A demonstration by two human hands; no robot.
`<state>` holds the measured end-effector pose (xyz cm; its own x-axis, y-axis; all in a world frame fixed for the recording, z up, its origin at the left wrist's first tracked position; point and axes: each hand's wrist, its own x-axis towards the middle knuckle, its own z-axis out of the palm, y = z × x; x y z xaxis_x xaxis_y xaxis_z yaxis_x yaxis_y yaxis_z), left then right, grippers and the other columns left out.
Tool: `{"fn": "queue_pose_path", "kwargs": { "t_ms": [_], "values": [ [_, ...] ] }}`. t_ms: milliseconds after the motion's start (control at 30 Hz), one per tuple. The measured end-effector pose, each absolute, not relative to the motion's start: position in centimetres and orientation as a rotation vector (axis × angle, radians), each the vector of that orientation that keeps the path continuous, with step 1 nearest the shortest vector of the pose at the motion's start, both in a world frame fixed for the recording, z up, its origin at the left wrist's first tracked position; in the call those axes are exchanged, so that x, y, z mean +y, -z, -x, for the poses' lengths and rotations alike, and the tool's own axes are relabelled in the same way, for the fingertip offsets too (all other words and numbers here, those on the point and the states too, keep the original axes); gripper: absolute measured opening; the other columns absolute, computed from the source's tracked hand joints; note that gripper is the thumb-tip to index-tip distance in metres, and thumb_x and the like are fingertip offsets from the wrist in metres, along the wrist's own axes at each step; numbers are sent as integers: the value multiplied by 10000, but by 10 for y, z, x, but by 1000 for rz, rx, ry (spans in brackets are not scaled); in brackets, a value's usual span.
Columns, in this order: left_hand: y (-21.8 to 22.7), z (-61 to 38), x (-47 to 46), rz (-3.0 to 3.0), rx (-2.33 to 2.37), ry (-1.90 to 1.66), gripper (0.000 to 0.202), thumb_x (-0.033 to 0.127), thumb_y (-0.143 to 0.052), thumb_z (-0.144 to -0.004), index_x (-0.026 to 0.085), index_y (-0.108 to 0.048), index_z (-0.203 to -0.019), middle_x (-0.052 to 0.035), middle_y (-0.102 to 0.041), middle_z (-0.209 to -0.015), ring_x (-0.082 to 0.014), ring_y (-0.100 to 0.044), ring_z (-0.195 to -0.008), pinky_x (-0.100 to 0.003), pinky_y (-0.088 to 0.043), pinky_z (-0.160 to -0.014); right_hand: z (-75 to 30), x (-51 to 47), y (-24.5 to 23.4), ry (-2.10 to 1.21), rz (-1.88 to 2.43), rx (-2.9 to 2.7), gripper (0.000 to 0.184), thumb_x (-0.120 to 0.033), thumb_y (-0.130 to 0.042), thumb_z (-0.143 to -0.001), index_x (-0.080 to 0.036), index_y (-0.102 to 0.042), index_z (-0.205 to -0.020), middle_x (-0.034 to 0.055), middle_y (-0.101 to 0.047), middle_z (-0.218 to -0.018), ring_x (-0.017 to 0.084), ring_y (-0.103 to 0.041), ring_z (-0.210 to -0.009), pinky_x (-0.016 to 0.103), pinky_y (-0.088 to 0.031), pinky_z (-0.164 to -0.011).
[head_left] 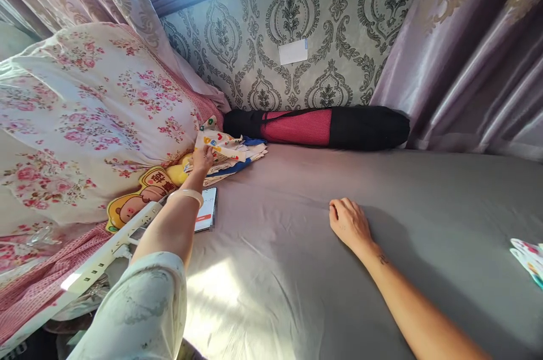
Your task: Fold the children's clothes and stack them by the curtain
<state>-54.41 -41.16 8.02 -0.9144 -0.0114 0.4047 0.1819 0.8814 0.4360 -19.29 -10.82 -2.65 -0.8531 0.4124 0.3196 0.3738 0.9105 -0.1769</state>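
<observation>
My left hand (203,159), a pale bangle on its wrist, reaches to a pile of folded cloths (250,152) at the far left of the bed. Its fingers are closed on the edge of the top piece, a cream cloth (227,142) with small colourful prints. Blue fabric shows lower in the pile. My right hand (350,224) rests on the grey bed sheet (288,207) with its fingers curled in and nothing visible in them. A phone (206,210) with a lit screen lies beside my left forearm, partly covered by it.
Behind the pile, a long black and red bag (301,127) lies along the wall. Floral bedding (106,100), a cartoon plush (131,207) and a white power strip (106,250) are at left. Another printed cloth (528,261) sits at the right edge.
</observation>
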Motion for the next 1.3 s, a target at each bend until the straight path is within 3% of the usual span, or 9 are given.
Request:
{"fn": "queue_pose_path", "kwargs": {
  "t_ms": [200, 433, 700, 800, 933, 1133, 1300],
  "values": [
    [-92, 529, -378, 334, -2485, 802, 311, 303, -373, -965, 148, -621, -1072, -106, -676, -992, -245, -589, -965, -365, -409, -896, 192, -108, 27, -146, 577, -2713, 228, -209, -436, -961, -191, -661, -989, 77, -655, -968, 209, -572, -923, 301, -369, -812],
    [-74, 493, -325, 654, -2375, 1063, 239, 303, -379, -962, 184, -586, -978, 8, -547, -728, -142, -513, -718, -242, -416, -715, 191, -109, 26, -141, 574, -2716, 232, -207, -439, -960, -190, -665, -1007, 84, -659, -985, 216, -577, -922, 312, -381, -798],
    [-41, 425, -250, 882, -2314, 1432, 193, 236, -427, -928, 190, -530, -771, 15, -515, -697, -123, -487, -701, -226, -389, -671, 190, -107, 27, -195, 564, -2722, 231, -216, -437, -958, -196, -663, -999, 94, -665, -997, 229, -588, -945, 321, -410, -820],
    [-36, 397, -224, 977, -2303, 1577, 186, 246, -448, -915, 187, -532, -760, 18, -521, -703, -119, -487, -705, -224, -382, -663, 190, -103, 29, -311, 556, -2652, 247, -219, -449, -940, -174, -605, -1126, 108, -653, -1041, 235, -589, -982, 334, -432, -858],
    [-33, 362, -195, 1216, -2335, 1671, 201, 278, -451, -910, 175, -556, -774, 27, -503, -676, -110, -457, -667, -222, -361, -613, 190, -94, 29, -383, 584, -2412, 461, -268, -505, -896, -118, -412, -1322, 174, -568, -1173, 281, -546, -1102, 386, -450, -897],
    [-34, 316, -170, 1411, -2353, 1795, 259, 337, -452, -907, 155, -593, -788, 29, -476, -640, -103, -437, -636, -219, -352, -572, 187, -78, 20, -344, 564, -2128, 529, -300, -534, -846, -136, -320, -1301, 207, -473, -1238, 319, -451, -1190, 460, -416, -951],
    [-35, 289, -165, 1459, -2388, 1822, 263, 337, -455, -911, 155, -604, -793, 15, -511, -669, -115, -473, -677, -225, -365, -593, 176, -81, 2, -255, 603, -2058, 584, -202, -511, -820, -132, -300, -1360, 227, -409, -1309, 335, -386, -1252, 494, -359, -1000]
  ]
}}
